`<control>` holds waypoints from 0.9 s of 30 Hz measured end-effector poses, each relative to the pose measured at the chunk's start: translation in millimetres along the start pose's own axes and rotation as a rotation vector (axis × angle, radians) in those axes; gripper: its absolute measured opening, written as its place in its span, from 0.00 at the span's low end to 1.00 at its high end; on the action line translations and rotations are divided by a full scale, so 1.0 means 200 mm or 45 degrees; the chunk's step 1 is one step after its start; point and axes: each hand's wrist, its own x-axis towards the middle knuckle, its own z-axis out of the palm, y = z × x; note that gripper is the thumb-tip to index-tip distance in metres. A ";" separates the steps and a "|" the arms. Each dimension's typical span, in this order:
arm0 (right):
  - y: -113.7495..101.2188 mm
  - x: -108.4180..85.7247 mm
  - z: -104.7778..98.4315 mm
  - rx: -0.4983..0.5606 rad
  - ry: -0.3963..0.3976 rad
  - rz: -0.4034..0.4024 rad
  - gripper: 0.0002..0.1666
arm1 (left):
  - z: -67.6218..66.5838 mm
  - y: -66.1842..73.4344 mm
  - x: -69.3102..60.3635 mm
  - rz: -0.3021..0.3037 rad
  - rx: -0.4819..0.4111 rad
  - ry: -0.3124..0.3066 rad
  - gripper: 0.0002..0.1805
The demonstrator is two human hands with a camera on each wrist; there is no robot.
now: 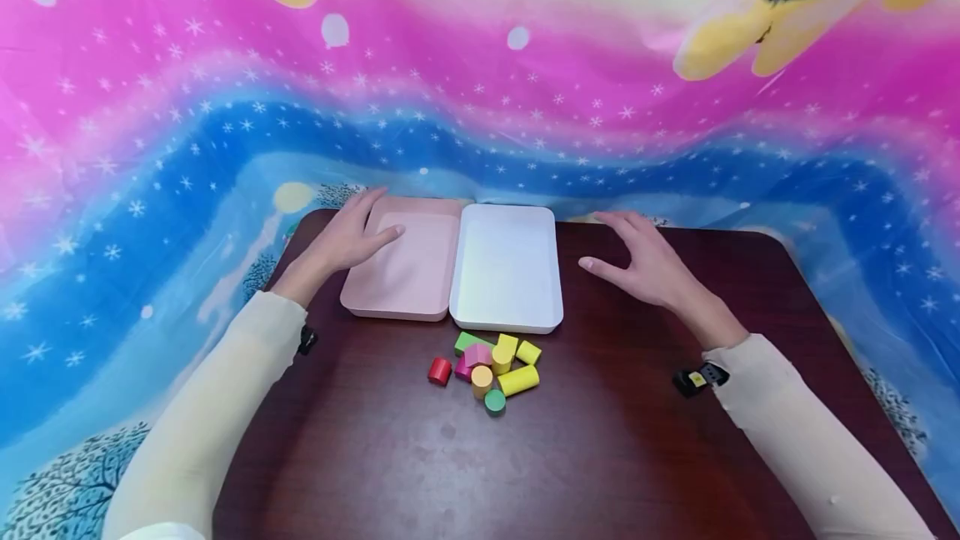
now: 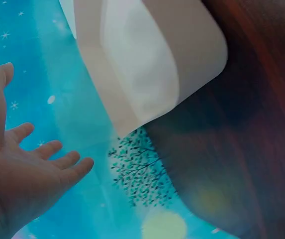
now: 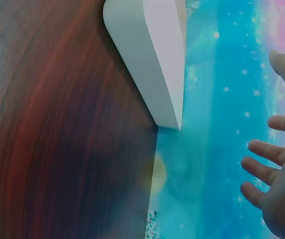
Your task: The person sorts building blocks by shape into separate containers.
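A pink tray [image 1: 405, 273] and a white tray [image 1: 506, 269] stand side by side at the table's far edge. My left hand [image 1: 352, 232] hovers over the pink tray's left side, fingers spread and nothing in it. To the right of the white tray is my right hand [image 1: 645, 261], fingers apart and holding nothing. In front of the trays lies a heap of small coloured blocks, among them a red block [image 1: 439, 371], a yellow cylinder [image 1: 519, 380], a green cylinder [image 1: 495, 402] and an orange cylinder [image 1: 482, 382]. Some blocks partly hide others.
The dark wooden table [image 1: 360, 457] carries the trays and blocks. Behind it and along both sides hangs a patterned cloth [image 1: 487, 140] in blue and pink. Each wrist wears a dark band, such as the right wristband [image 1: 699, 379].
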 end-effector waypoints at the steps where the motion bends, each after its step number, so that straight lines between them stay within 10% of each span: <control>1: -0.01 0.00 0.01 0.017 -0.004 -0.009 0.49 | 0.01 -0.01 -0.01 -0.004 -0.007 0.003 0.49; 27: -0.27 -0.05 0.24 0.319 -0.141 -0.203 0.43 | 0.09 -0.21 -0.14 -0.245 -0.312 -0.003 0.43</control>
